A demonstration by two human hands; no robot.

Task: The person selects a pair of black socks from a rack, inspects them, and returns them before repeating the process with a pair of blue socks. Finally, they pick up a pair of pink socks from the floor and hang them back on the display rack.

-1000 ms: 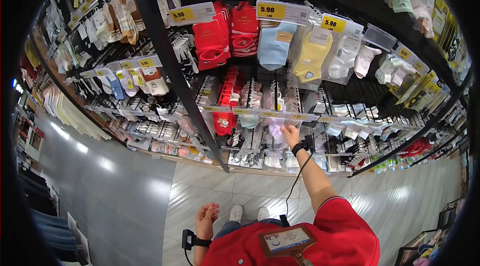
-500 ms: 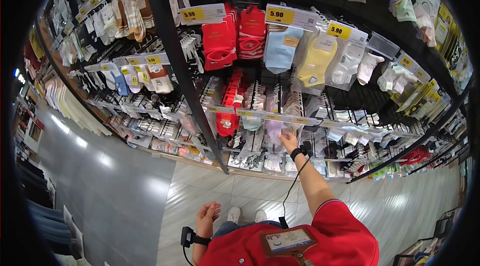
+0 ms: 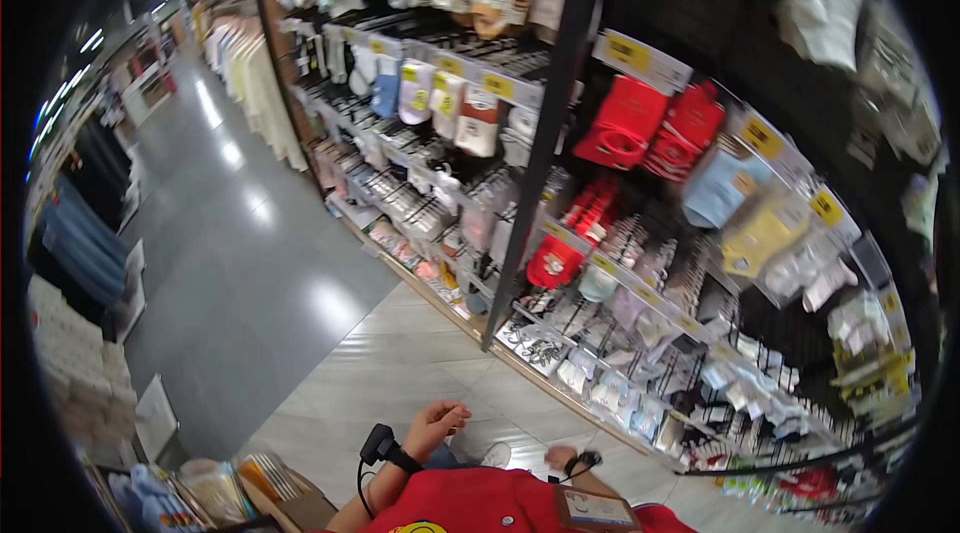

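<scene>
My left hand [image 3: 437,428] is held low in front of my red shirt, fingers curled inward; nothing can be made out in it. Close to my body on the right, my right hand [image 3: 562,457] is small and blurred, with a black band at the wrist, and its fingers are hard to read. Both hands are over the floor, apart from the sock rack. On that rack hang red socks [image 3: 624,121], a light blue pair [image 3: 722,188] and yellow socks [image 3: 765,236]. Lower down is another red pack [image 3: 556,261].
A black upright post [image 3: 548,143] divides the shelving. Hanging clothes [image 3: 250,83] line the aisle [image 3: 250,273] further left. Jeans [image 3: 75,243] hang at the far left, and boxes with packed goods [image 3: 270,483] stand at the lower left.
The view has turned left, so the rack now sits further right. My right hand has come away from the purple socks on the rack and back down near my body.
</scene>
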